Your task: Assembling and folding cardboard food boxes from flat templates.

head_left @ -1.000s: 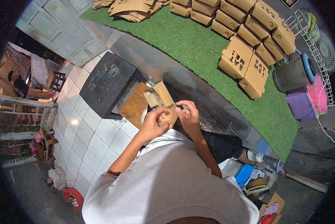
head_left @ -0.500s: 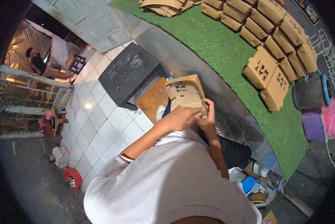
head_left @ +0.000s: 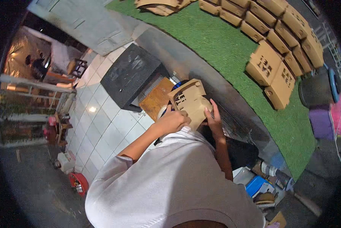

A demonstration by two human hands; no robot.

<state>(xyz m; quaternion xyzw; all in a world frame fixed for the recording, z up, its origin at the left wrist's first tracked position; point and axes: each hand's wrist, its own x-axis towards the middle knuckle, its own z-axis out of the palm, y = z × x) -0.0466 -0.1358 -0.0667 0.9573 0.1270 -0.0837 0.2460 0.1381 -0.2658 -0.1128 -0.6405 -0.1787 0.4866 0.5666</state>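
Note:
Held over my lap is a brown cardboard box (head_left: 190, 102), partly folded, with dark print on its face and a raised flap at its far end. My left hand (head_left: 173, 118) is closed on its near left edge, the fingers curled. At the right edge my right hand (head_left: 215, 122) grips the side, its thumb and fingers stretched upward along the cardboard. The underside of the box is hidden, and so are some fingertips.
Left of the box stands a low black table (head_left: 130, 76) beside a brown wooden board (head_left: 155, 99). Stacked cardboard boxes (head_left: 271, 19) and an opened one (head_left: 272, 74) lie on green artificial turf (head_left: 216, 49). A dark bucket (head_left: 316, 91) stands far right; a red basin (head_left: 78, 183) sits left.
The box has turned and tilted in my hands. My left hand has shifted from the near edge toward its left side, and my right hand's fingers have straightened somewhat.

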